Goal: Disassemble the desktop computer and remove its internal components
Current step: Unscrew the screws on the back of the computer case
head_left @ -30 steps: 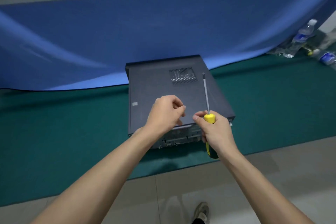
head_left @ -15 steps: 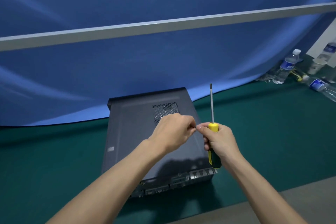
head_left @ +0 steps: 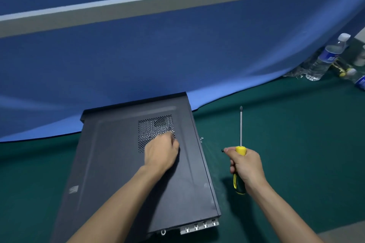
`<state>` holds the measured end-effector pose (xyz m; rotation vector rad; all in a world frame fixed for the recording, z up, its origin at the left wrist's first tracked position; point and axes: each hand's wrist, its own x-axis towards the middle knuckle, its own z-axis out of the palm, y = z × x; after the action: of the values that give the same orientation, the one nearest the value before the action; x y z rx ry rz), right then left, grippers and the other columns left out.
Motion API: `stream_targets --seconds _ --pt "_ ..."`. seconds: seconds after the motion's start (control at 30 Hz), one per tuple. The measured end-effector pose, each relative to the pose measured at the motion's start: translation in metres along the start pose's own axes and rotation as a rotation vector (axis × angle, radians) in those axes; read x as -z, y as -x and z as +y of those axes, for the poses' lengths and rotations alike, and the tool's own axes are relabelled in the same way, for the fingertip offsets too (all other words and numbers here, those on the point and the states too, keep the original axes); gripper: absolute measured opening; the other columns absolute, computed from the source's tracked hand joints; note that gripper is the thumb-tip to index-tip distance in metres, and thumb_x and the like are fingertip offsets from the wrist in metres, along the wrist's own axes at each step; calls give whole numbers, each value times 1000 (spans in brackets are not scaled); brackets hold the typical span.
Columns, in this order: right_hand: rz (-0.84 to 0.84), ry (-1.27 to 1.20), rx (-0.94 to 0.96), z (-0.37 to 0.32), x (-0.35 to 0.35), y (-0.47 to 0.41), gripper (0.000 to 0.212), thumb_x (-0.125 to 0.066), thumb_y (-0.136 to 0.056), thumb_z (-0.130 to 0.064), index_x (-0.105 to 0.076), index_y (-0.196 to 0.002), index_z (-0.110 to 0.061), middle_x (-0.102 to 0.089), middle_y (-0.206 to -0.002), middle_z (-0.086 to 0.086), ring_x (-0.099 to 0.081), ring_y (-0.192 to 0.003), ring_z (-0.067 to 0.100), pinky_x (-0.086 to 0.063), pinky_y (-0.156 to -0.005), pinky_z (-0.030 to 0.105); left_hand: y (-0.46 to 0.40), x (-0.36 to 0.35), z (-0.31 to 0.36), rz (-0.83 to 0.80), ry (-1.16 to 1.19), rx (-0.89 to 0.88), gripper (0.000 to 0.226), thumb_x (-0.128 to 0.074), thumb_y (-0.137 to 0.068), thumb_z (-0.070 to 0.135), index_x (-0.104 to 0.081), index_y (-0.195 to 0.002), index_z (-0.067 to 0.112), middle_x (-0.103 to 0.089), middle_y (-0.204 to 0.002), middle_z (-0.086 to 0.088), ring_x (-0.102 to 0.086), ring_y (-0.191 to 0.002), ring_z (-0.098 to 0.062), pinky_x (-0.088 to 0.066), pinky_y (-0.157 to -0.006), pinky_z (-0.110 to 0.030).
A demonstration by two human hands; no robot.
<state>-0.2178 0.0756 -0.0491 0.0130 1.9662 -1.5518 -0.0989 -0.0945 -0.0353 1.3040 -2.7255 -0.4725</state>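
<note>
Left hand (head_left: 161, 153) resting on computer case (head_left: 126, 167) side panel, fingers curled, grasping nothing. Right of case: right hand (head_left: 245, 167) clenched around upright screwdriver (head_left: 240, 150), pinching small screw (head_left: 223, 151).

The computer case (head_left: 126, 163) lies flat on the tabletop (head_left: 286, 144); the left hand (head_left: 161, 154) rests on its top panel; the right hand (head_left: 245, 165) is right of the case, holding the screwdriver (head_left: 240, 130) upright; bottles (head_left: 324, 59) stand far right, behind.

A blue cloth backdrop (head_left: 177, 61) hangs behind the green-covered bench (head_left: 296, 144), crossed by a grey rail (head_left: 177, 0); water bottles (head_left: 324, 59) stand far right.
</note>
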Motion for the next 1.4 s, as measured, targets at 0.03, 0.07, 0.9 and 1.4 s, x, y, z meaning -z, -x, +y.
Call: stream_targets --seconds 0.03,0.07,0.9,1.4 --pt "4 8 -15 4 0 -9 14 -65 -86 -9 -67 -72 -10 -46 -47 -2 -41 -37 12 -37 -40 20 -3 -6 0 35 -10 2 22 -43 -91 27 -52 -75 15 -66 -83 -4 -58 -76 -29 -32 -61 -31" --pt "8 19 -28 8 -2 -18 14 -65 -86 -9 -67 -73 -10 -46 -49 -1 -41 -38 12 -37 -40 19 -5 -12 2 68 -32 1 24 -42 -91 27 -48 -72 15 -64 -78 -4 -54 -68 -28 -30 -59 -31" --pt "89 718 -2 59 -88 -150 23 -61 -87 -31 -62 -76 -11 -66 -81 13 -54 -72 32 -39 -61 29 -26 -30 9 167 -102 -22 42 -68 -73 17 -31 -55 22 -37 -42 9 -27 -36 -15 -6 -45 -15" --pt "-156 10 112 0 -27 -46 15 -53 -96 -21 -55 -82 -17 -64 -68 1 -59 -51 13 -49 -61 25 -23 -33 5 260 -94 -42 31 -52 -86 24 -38 -59 17 -57 -56 -7 -43 -48 -29 -21 -51 -28"
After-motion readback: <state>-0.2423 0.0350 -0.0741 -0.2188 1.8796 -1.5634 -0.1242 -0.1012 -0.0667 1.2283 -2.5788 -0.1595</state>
